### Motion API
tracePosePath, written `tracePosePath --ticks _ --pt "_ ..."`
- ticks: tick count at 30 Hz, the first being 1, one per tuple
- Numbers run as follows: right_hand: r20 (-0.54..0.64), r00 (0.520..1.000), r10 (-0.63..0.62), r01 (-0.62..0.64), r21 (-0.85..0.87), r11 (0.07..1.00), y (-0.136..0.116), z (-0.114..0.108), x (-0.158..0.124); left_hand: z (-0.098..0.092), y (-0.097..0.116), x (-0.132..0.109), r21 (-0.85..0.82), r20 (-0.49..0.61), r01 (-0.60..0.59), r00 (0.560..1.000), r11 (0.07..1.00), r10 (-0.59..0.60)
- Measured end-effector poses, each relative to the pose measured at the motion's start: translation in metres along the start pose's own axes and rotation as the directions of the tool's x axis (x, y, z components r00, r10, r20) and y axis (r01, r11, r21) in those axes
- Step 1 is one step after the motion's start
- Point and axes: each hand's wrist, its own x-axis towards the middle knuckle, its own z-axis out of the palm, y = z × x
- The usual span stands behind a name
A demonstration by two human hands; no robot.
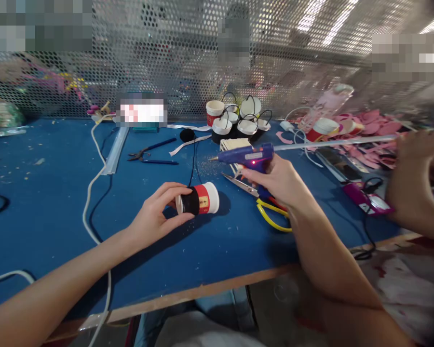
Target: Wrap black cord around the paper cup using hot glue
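My left hand is closed around a paper cup lying on its side, its white rim facing right. Black cord is wound around the part of the cup near the base, and a strand leads back to a black ball of cord. In my right hand is a blue hot glue gun with a lit red light. Its nozzle points left, above and beyond the cup, and a long clear glue stick sticks out of its back. Below the gun lie yellow-handled scissors.
Several cord-wrapped cups with black handles stand at the back. Pliers, glue sticks and a white cable lie on the left. At right are a phone, pink petal pieces and another person's arm.
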Motion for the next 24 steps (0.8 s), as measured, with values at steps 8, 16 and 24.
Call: tracePosePath --ticks 8,16,24 --pt "-0.166 0.983 0.08 -0.172 -0.671 0.722 0.03 -0.016 0.061 0.001 -0.001 -0.002 0.047 0.006 -0.038 0.999 0.998 0.038" --pt "-0.227 0.974 0.001 -0.175 -0.75 0.638 0.02 0.005 0.056 0.003 -0.001 -0.004 0.089 0.017 -0.058 0.998 0.994 0.057" --pt "0.578 0.814 -0.058 0.114 -0.06 0.992 -0.029 0.06 0.006 0.002 0.004 -0.004 0.136 0.068 -0.15 0.987 0.979 0.142"
